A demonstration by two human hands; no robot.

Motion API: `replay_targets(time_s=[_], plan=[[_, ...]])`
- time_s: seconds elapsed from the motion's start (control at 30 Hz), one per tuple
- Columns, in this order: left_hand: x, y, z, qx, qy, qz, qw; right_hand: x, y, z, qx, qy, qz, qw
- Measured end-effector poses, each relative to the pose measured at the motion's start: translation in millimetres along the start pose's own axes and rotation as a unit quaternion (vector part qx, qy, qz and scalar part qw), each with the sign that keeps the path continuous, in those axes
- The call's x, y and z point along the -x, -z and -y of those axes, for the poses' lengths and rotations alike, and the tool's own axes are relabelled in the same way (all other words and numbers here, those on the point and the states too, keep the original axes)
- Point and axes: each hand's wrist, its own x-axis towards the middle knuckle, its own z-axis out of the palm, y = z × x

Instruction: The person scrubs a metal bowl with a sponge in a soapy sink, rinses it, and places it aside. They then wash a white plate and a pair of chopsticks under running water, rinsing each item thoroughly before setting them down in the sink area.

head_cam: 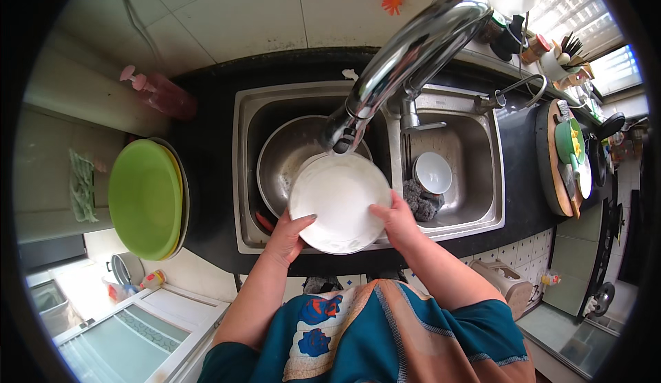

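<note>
A white ceramic plate point(341, 207) is held between my two hands in front of the faucet, with another pale rim partly showing behind it. My left hand point(290, 233) grips its lower left edge, thumb on the face. On its right edge, my right hand point(396, 219) has the thumb over the rim. Beneath and beyond the plate, a stainless steel bowl point(279, 150) rests in the left sink basin. The chrome faucet point(392, 68) arches above; no water stream is visible. In the right basin, a white bowl point(433, 173) sits beside a grey scrubbing cloth point(421, 205).
Stacked basins, a green one point(144, 200) on top, stand at the left of the black counter, near a pink pump bottle point(165, 94). At the right lie a wooden cutting board point(548, 161) and a green strainer or pan point(565, 140). Jars line the back ledge.
</note>
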Motion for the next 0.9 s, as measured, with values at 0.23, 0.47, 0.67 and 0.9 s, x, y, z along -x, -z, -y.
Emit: replay_targets(time_s=[0.23,0.47,0.67,0.9], plan=[[-14,36,14,0.043,-0.1,-0.08,0.991,-38,-11,2,0.317,0.133,-0.016,0.939],[-18,52,15,0.014,-0.18,-0.185,0.966,-30,19,130,0.576,0.488,-0.299,0.584],[-28,52,18,-0.024,-0.205,-0.218,0.954,-45,52,131,0.688,0.418,-0.28,0.523],[-30,45,18,-0.056,-0.219,-0.248,0.942,-38,48,114,0.654,0.439,-0.283,0.547]])
